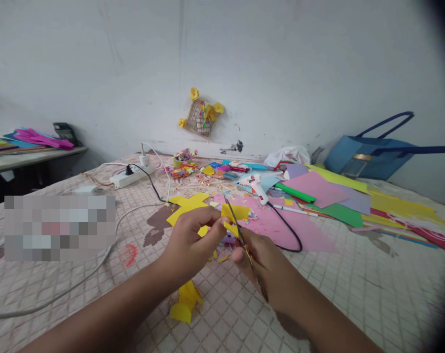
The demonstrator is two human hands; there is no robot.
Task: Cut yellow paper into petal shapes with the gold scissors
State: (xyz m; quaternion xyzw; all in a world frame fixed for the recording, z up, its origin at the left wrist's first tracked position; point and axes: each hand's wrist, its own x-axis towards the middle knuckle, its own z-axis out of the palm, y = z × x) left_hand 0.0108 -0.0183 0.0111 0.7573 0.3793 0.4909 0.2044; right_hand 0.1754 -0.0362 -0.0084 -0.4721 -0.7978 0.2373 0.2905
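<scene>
Between the thumb and fingers of my left hand [196, 233] is a small piece of yellow paper [235, 212]. My right hand [264, 257] is closed round a pair of scissors [247, 249], whose blades point up and away from me across the yellow piece. A narrow flap of the paper hangs on the near side of the blades. Behind my left hand lies a larger yellow sheet [185, 205]. Yellow scraps [186, 301] rest on the patterned cloth below my wrists. My fingers hide part of the paper.
A white glue gun [257, 187] with a black cord lies beyond my right hand, near a green marker [295, 192]. Coloured sheets [318, 189] spread to the right, before a blue bag [369, 157]. A power strip [133, 175] with cables stands at left.
</scene>
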